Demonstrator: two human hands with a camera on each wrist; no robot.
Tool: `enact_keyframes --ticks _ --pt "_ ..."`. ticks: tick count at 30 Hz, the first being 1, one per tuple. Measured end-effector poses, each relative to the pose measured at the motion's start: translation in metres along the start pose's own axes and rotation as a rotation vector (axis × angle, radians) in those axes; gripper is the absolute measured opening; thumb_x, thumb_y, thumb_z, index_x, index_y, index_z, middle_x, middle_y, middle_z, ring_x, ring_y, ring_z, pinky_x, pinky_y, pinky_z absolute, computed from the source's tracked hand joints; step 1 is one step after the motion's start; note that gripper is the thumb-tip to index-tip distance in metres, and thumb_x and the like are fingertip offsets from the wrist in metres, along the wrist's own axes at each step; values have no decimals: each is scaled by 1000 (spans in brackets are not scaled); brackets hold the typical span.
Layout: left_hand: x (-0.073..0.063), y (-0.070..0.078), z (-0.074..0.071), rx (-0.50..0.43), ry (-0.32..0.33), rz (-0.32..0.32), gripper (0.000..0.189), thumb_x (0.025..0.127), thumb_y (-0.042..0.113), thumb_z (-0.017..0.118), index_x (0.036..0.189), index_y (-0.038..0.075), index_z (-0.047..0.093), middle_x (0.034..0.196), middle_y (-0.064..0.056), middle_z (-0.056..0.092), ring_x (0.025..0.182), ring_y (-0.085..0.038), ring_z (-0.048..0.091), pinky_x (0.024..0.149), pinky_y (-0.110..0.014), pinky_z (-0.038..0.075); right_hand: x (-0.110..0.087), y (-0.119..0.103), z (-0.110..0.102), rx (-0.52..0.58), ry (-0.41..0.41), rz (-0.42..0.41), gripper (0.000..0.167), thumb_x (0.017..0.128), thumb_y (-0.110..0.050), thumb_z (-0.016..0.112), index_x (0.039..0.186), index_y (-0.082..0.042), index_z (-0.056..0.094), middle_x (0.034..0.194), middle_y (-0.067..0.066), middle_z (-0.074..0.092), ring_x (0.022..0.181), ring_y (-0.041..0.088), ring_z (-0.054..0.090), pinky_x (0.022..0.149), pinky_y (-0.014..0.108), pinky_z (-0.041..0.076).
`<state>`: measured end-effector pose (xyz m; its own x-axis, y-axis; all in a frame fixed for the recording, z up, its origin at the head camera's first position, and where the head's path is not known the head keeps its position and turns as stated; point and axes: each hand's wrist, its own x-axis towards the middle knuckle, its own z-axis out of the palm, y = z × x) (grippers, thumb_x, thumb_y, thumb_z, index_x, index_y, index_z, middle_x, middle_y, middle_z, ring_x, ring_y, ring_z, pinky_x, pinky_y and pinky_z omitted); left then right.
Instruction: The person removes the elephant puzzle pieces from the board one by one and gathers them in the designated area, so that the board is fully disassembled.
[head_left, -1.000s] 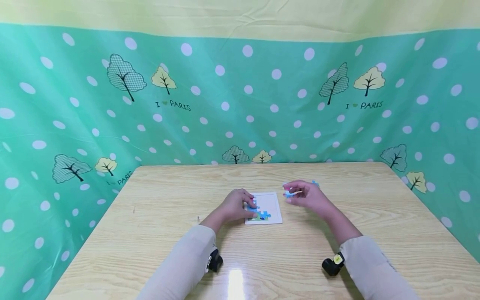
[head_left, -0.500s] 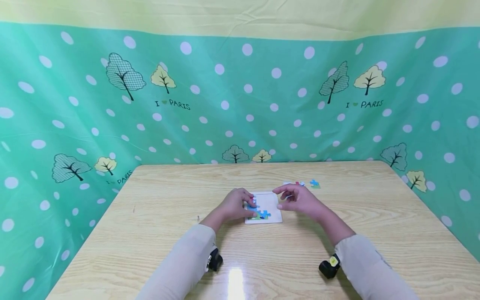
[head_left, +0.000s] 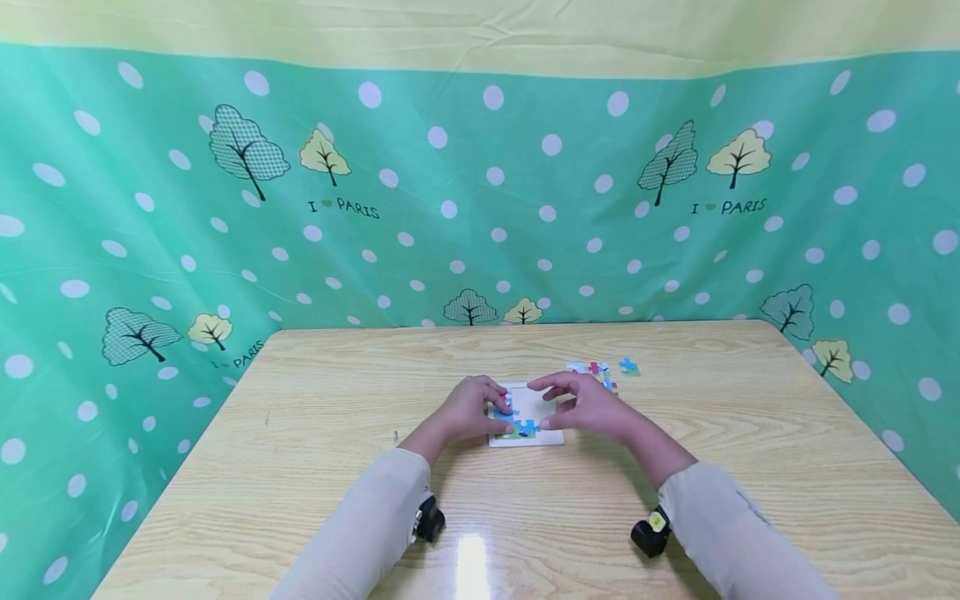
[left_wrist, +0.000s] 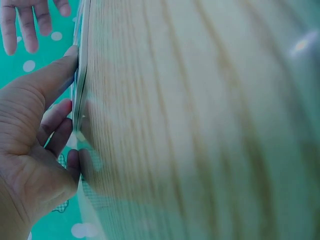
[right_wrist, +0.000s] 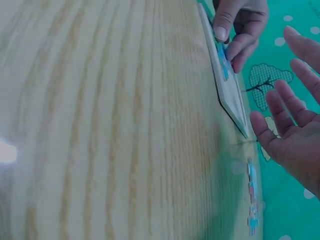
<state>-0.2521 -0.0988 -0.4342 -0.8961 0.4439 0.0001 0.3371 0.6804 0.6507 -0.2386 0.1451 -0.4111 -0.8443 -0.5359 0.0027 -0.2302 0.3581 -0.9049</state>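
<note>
The left hand (head_left: 474, 408) rests spread on pieces (head_left: 528, 428) in the tray (head_left: 529, 402), and a bump from the wide, empty right hand (head_left: 588, 405) near its right side might part them.

Hands: two, the left hand (head_left: 472, 408) and the right hand (head_left: 588, 406). Sleeves (head_left: 367, 517): two. Black wrist devices (head_left: 650, 533): two. Desk (head_left: 337, 375): one. Puzzle tray (head_left: 534, 403): one. Separate puzzle piece (head_left: 629, 367): one. Clustered loose pieces (head_left: 594, 367): several; overlap with the right hand prevents an exact count. Pieces in the tray (head_left: 529, 428): more than one; the left hand hides part of them. Backdrop cloth (head_left: 480, 242): one. Prints in head view: checkered trees (head_left: 243, 146), five; yellow trees (head_left: 739, 160), five; "PARIS" captions (head_left: 343, 208), three.
</note>
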Motion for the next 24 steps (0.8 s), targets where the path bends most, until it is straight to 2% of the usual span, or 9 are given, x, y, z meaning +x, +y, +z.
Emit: enact_keyframes --ticks 6,9,16,24 --pt "0 0 0 -5 8 20 16 76 22 86 89 17 78 121 -3 63 118 -25 52 108 -43 35 4 1 8 -87 -37 8 55 78 -15 83 128 -6 62 128 8 58 114 31 56 93 45 49" --pt "-1 0 0 -6 9 24 16 75 23 86 88 17 78 121 -3 63 117 -25 52 107 -44 35 6 3 11 -144 -32 13 50 79 -17 83 124 -8 65 122 7 60 110 28 56 91 44 49" --pt "-1 1 -1 3 11 32 18 75 23 86 88 16 78 121 -4 63 116 -25 52 107 -43 35 9 8 18 -204 -14 10 33 79 -12 82 110 -7 71 105 6 62 89 23 52 75 32 46" --pt "-1 3 -1 -9 11 25 17 76 21 86 89 15 77 121 -4 63 118 -26 51 107 -42 34 10 11 22 -294 5 24 25 79 -10 81 102 -6 72 100 2 61 92 16 55 82 33 47"
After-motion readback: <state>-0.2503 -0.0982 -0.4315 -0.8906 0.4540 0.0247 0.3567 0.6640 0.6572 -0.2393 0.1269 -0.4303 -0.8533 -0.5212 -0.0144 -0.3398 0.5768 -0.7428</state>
